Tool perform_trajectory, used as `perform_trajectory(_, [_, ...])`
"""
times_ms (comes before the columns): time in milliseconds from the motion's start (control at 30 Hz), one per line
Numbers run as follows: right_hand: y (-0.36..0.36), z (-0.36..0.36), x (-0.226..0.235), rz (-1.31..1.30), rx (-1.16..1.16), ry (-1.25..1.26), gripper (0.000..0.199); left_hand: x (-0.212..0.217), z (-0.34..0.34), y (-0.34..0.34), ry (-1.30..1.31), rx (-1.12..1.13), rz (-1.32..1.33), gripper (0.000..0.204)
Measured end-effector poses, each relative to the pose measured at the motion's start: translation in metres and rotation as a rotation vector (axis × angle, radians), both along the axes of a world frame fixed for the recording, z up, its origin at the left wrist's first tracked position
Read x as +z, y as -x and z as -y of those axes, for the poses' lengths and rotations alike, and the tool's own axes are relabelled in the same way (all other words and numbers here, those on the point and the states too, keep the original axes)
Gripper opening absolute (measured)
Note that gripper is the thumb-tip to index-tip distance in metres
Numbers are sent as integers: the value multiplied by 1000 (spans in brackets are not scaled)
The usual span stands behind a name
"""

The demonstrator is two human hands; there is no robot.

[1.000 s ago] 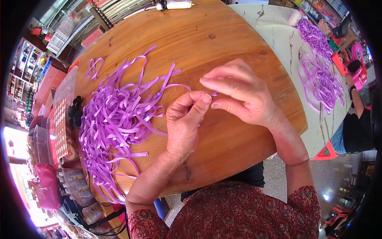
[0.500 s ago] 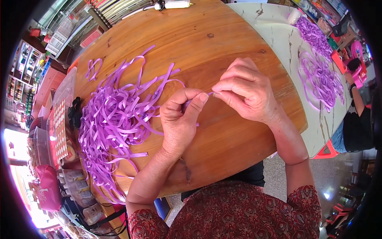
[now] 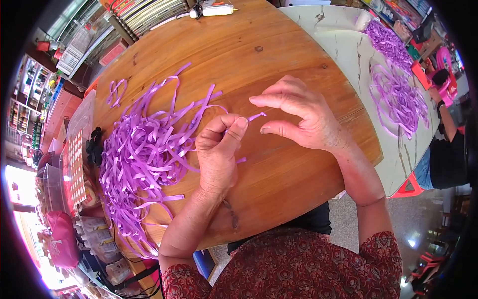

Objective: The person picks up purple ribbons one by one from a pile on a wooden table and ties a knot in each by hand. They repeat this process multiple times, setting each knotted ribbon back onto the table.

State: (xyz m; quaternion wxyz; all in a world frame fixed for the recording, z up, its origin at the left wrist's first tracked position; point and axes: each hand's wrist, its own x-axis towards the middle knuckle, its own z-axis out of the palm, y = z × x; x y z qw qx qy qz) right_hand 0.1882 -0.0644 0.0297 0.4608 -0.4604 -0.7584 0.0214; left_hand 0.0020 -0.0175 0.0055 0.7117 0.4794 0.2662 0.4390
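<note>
My left hand (image 3: 219, 147) pinches a purple ribbon (image 3: 257, 117) between thumb and forefinger. A short, narrow end of it sticks out toward the right, with a small lump at its tip. My right hand (image 3: 303, 114) is just beside that tip, thumb and fingers spread apart, holding nothing. Left of my hands lies a big loose heap of purple ribbons (image 3: 142, 154) on the wooden table (image 3: 294, 184). Some strands run from the heap toward my left hand; the part inside my palm is hidden.
A separate ribbon loop (image 3: 117, 93) lies beyond the heap. A white glue gun (image 3: 216, 10) rests at the far edge. More purple ribbons (image 3: 398, 99) lie on the white marbled table (image 3: 343, 55) at right, near another person's arm (image 3: 445, 117). Boxes and a pink bag (image 3: 62, 239) crowd the left.
My right thumb and fingers have parted and let go of the ribbon's end, which now shows. My left hand keeps its pinch and has shifted slightly left.
</note>
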Motion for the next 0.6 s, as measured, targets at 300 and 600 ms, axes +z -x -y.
perform_trajectory(300, [1,-1,-4,148,-25,-78,22,1,3,-4,-31,12,-9,1])
perform_trajectory(600, [-3,-3,-4,230,-53,-129,15,6,-2,0,-129,62,-137,4])
